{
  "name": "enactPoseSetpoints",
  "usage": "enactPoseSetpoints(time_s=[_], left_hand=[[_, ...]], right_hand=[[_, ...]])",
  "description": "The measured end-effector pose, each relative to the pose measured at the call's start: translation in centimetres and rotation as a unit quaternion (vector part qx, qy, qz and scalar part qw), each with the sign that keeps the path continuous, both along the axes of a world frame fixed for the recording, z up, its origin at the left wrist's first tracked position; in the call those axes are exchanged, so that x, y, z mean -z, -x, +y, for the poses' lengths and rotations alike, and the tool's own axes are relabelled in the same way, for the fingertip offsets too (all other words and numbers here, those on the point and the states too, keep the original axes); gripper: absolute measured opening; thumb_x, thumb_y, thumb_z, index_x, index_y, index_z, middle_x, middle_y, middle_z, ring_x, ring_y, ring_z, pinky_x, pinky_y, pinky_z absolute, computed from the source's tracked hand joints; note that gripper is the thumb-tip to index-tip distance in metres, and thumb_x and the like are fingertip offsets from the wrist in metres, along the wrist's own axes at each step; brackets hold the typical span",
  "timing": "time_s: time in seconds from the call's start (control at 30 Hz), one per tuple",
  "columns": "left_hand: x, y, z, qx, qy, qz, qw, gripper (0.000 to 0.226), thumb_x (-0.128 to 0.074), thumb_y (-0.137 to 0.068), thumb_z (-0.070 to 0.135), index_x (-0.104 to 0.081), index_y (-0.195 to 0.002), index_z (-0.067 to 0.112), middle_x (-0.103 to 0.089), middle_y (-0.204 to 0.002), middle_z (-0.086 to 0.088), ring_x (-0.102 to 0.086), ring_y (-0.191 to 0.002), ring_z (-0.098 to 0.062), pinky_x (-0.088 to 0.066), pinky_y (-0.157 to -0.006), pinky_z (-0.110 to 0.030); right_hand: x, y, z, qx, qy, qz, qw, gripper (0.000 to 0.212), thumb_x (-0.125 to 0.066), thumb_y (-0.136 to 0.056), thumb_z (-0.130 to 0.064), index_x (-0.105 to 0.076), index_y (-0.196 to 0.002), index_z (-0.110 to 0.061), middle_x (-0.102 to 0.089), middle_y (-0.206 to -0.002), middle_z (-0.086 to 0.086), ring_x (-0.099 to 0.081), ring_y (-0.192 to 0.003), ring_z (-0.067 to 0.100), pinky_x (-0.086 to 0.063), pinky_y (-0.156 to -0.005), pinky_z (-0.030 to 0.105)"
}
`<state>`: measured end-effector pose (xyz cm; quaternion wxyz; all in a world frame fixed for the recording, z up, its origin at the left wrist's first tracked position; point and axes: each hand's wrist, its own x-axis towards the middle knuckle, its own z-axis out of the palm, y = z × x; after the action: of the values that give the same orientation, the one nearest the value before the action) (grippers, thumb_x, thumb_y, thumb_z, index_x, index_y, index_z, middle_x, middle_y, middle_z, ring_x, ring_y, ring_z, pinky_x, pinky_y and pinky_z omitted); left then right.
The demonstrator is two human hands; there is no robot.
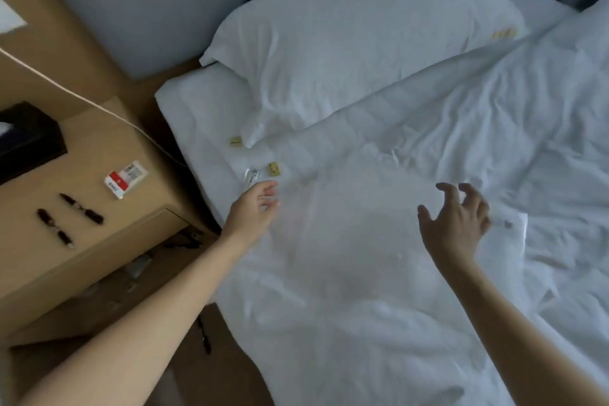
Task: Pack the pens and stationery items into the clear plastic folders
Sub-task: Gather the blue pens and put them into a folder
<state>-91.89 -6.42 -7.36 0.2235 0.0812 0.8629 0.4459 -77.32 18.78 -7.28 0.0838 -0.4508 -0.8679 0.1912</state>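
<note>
Your left hand [255, 208] reaches, fingers straight, toward the small clear packet [251, 176] on the bed [428, 142] — pinch its edge; right hand [456, 221] hovers spread, empty.

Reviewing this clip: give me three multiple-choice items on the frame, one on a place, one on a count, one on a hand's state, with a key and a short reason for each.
1. Where do the two dark pens lie?
A. On the wooden bedside table
B. On the pillow
C. In the right hand

2. How many small yellow items show on the bedsheet near the bed's left edge?
A. None
B. Two
C. Five

3. How is the left hand held?
A. Clenched in a fist
B. Fingers extended, holding nothing
C. Gripping a pen

Key: 1 A, both pens rest side by side on the table top beside the bed. 2 B, one lies by the pillow corner and one lies nearer the left hand. 3 B, its fingers reach forward over the sheet beside a small clear packet, with nothing in them.
</note>
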Motion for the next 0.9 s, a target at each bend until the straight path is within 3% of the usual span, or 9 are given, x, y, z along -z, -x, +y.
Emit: enactPoseSetpoints(time_s=[0.3,0.57,0.67,0.8,0.9], left_hand=[[-1.9,-3.4,-19.1,-0.118,-0.003,0.013,0.993,0.035,-0.053,-0.097,0.023,-0.050,-0.131,0.027,-0.055,-0.124,0.011,-0.051,-0.103,0.000,-0.038,-0.069,-0.008],[1.2,-12.5,-40.0,-0.290,0.006,-0.001,0.957,0.032,-0.055,-0.095,0.017,-0.054,-0.127,0.019,-0.059,-0.119,0.005,-0.054,-0.101,-0.003,-0.041,-0.066,-0.003],[5.5,-16.8,-45.8,-0.357,-0.001,-0.017,0.934,0.031,-0.056,-0.095,0.013,-0.056,-0.125,0.017,-0.060,-0.114,0.003,-0.058,-0.102,-0.010,-0.045,-0.069,-0.008],[14.9,-23.2,-49.7,-0.421,0.007,-0.075,0.904,0.027,-0.056,-0.094,0.013,-0.058,-0.120,0.023,-0.064,-0.109,0.003,-0.061,-0.103,-0.016,-0.048,-0.086,-0.027],[22.6,-27.4,-50.4,-0.441,0.031,-0.103,0.891,0.026,-0.054,-0.095,0.011,-0.058,-0.119,0.022,-0.062,-0.100,0.007,-0.059,-0.090,-0.011,-0.046,-0.075,-0.020]], right_hand=[[-1.6,4.6,-18.7,-0.215,0.080,0.026,0.973,0.047,-0.064,-0.088,-0.017,-0.049,-0.132,-0.013,-0.046,-0.138,0.009,-0.034,-0.131,0.030,-0.024,-0.107,0.039],[1.6,3.2,-39.4,-0.380,0.173,0.021,0.909,0.046,-0.059,-0.092,-0.017,-0.044,-0.136,-0.017,-0.049,-0.136,0.003,-0.045,-0.124,0.020,-0.038,-0.104,0.034],[5.6,1.4,-45.8,-0.414,0.229,-0.001,0.881,0.049,-0.059,-0.092,-0.014,-0.043,-0.137,-0.017,-0.051,-0.134,0.001,-0.050,-0.116,0.014,-0.041,-0.089,0.023],[14.4,-1.9,-51.6,-0.415,0.300,-0.077,0.856,0.050,-0.060,-0.092,-0.016,-0.041,-0.138,-0.019,-0.057,-0.122,-0.002,-0.055,-0.097,0.008,-0.041,-0.068,0.011],[22.5,-4.0,-53.5,-0.403,0.334,-0.130,0.842,0.053,-0.062,-0.090,-0.016,-0.040,-0.138,-0.018,-0.060,-0.121,0.000,-0.056,-0.094,0.006,-0.041,-0.066,0.011]])
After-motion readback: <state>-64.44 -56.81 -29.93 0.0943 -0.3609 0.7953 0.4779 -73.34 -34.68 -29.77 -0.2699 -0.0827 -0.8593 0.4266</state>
